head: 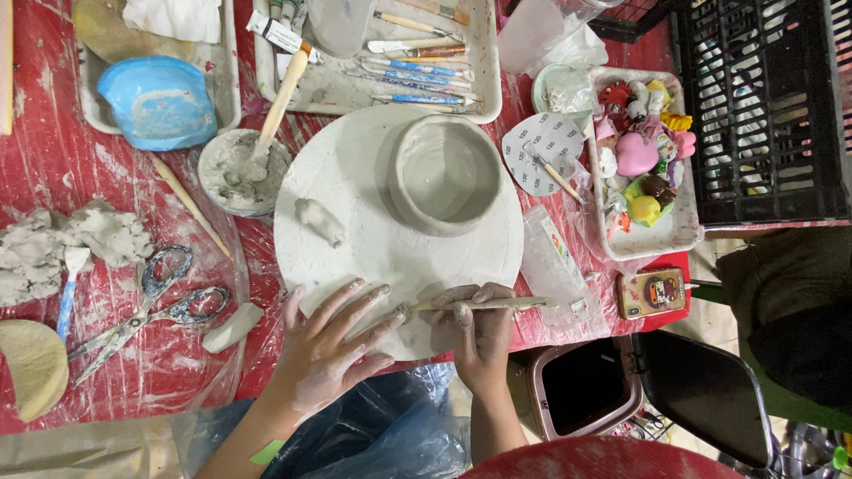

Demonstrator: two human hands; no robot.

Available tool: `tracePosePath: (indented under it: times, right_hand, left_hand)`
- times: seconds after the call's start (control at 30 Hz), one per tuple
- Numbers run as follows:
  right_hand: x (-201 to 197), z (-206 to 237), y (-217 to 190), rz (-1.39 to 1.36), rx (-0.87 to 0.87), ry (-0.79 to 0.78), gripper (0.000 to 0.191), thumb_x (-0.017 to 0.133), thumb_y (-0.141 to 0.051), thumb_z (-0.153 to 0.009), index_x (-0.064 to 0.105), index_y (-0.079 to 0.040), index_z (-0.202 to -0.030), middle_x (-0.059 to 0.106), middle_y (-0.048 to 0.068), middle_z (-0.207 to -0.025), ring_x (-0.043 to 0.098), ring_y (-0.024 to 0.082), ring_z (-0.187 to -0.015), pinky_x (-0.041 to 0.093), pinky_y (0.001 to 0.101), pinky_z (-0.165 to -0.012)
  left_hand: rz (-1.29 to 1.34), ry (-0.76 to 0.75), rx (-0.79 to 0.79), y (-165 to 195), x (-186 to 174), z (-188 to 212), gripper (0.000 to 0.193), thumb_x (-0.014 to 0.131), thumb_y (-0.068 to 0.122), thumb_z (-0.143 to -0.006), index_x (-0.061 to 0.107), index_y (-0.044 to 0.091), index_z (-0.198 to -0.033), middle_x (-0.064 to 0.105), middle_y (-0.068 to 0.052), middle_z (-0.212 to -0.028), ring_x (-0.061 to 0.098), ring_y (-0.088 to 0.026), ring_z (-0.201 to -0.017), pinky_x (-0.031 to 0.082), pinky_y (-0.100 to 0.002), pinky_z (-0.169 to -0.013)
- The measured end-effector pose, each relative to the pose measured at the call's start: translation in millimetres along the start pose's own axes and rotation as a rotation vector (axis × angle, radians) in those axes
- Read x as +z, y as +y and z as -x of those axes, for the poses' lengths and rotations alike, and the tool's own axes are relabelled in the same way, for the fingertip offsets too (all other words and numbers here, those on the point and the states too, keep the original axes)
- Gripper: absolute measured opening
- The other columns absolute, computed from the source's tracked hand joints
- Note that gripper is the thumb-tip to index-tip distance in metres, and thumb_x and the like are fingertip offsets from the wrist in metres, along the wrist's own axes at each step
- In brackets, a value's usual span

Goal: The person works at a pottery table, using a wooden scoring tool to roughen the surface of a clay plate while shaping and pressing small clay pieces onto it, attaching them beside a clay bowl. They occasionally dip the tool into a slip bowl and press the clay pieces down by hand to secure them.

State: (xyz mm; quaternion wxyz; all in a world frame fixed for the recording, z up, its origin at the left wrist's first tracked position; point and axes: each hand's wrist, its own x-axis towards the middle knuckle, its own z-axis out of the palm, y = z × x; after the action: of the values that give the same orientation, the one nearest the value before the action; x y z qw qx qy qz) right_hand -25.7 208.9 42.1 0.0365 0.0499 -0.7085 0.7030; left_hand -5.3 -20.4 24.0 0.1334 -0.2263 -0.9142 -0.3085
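The left hand (330,341) is laid flat, fingers spread, on the near edge of the round white board (355,239), with nothing held in it. Just beside it, the right hand (479,328) is closed around a slim wooden modelling tool (484,304), which is held level along the board's near edge, its tip pointed towards the left hand's fingertips. Both hands are smeared with pale clay.

Further back on the board, towards its far right, a grey clay bowl (445,174) is stood upright, and a small lump of clay (319,221) is set apart on the board's left part.

The board is carried by a table covered in red plastic (53,160). At the board's far left edge a small bowl of wet clay slip (238,173) is seen, with a wooden-handled tool (280,102) resting in it. Scissors (151,310) are laid to the left of the hands, with torn clay (62,244) near the table's left edge. A tray of modelling tools (399,62) is placed at the far edge, and a tray of small coloured figures (643,160) lies towards the right edge.
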Motion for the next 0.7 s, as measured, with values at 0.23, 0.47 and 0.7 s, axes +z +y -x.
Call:
tracePosePath:
  times: [0.23, 0.47, 0.7]
  right_hand:
    - [1.1, -1.8, -0.5, -0.026, 0.008, -0.022, 0.02, 0.043, 0.004, -0.107, 0.031, -0.007, -0.118, 0.064, 0.021, -0.111, 0.065, 0.022, -0.089, 0.056, 0.0352, -0.086]
    - [0.3, -4.0, -3.3, -0.035, 0.028, -0.008, 0.018, 0.044, 0.002, -0.108, 0.033, -0.007, -0.118, 0.066, 0.019, -0.105, 0.065, 0.022, -0.086, 0.055, 0.0348, -0.082]
    - [2.8, -3.6, -2.9, 0.002, 0.04, 0.011, 0.016, 0.043, 0.002, -0.108, 0.034, -0.006, -0.119, 0.065, 0.018, -0.103, 0.066, 0.021, -0.086, 0.056, 0.035, -0.08]
  left_hand:
    - [0.001, 0.001, -0.001, -0.3, 1.2, 0.5, 0.052, 0.058, 0.056, -0.095, 0.055, 0.04, -0.144, 0.05, 0.005, -0.152, 0.041, -0.02, -0.142, 0.011, -0.063, -0.116]
    - [0.005, -0.005, -0.011, -0.3, 3.4, 2.4, 0.053, 0.057, 0.057, -0.094, 0.054, 0.04, -0.144, 0.051, 0.005, -0.151, 0.041, -0.02, -0.143, 0.01, -0.064, -0.116]
    - [-0.002, 0.001, 0.001, -1.0, 3.7, 2.0, 0.053, 0.057, 0.057, -0.095, 0.054, 0.039, -0.145, 0.05, 0.005, -0.151, 0.04, -0.02, -0.143, 0.01, -0.064, -0.116]
